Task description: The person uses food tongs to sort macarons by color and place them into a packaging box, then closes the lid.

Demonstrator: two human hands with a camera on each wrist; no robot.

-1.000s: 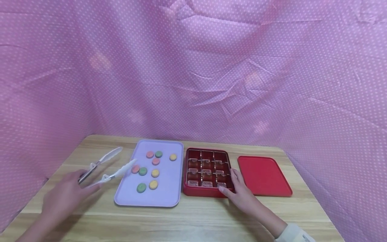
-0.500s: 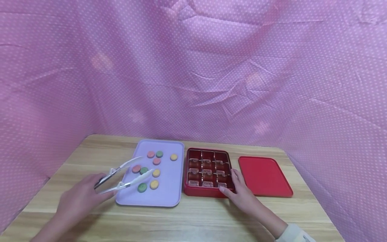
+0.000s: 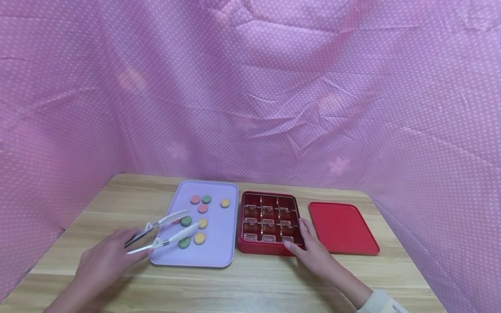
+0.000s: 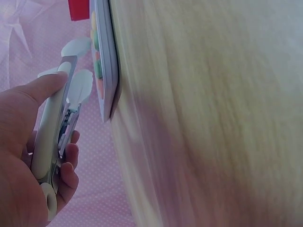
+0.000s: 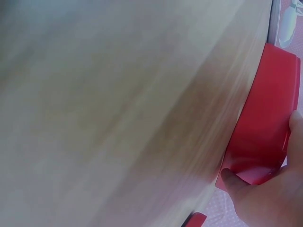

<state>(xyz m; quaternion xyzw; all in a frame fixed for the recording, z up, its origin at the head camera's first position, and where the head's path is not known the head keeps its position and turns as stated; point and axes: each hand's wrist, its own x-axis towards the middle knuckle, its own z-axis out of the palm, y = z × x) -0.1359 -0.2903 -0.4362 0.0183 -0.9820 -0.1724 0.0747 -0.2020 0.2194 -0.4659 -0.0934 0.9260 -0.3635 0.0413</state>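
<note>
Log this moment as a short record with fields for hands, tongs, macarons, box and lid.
left hand: grips the tongs
right hand: holds the near right corner of the red box
macarons: three pink, three green, three yellow, all on the lavender tray
tongs: tips apart, over the tray; contact with macarons unclear
red box: nine compartments, right of tray
red lid: on the wooden table, right of box

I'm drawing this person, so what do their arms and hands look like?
The left hand and right hand are bare, with nothing worn on them that I can see. The right arm has a pale cream sleeve with a small grey mark, too small to make out. No sleeve shows on the left arm.
</note>
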